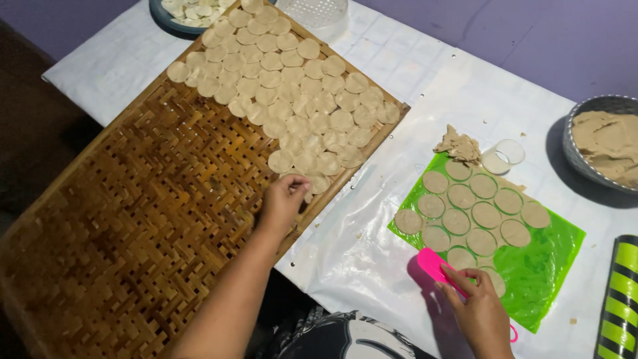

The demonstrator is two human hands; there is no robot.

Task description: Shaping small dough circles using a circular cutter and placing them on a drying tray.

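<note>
My left hand (284, 197) reaches onto a large woven bamboo tray (133, 219), fingers pinched on a thin round dough disc (307, 193) at the near edge of the rows of discs (292, 86) laid on its far half. My right hand (480, 312) holds a pink plastic scraper (433, 264) at the near left corner of a green plastic sheet (545, 266). On that sheet lie several cut dough discs (478, 213).
A pile of dough scraps (458, 145) and a clear round cutter (504, 155) sit beyond the green sheet. A metal bowl of dough (605, 143) is at the right edge; a striped rolling pin (621, 299) lies near right. Another bowl of discs (183, 12) and a white strainer (312, 12) stand beyond the tray.
</note>
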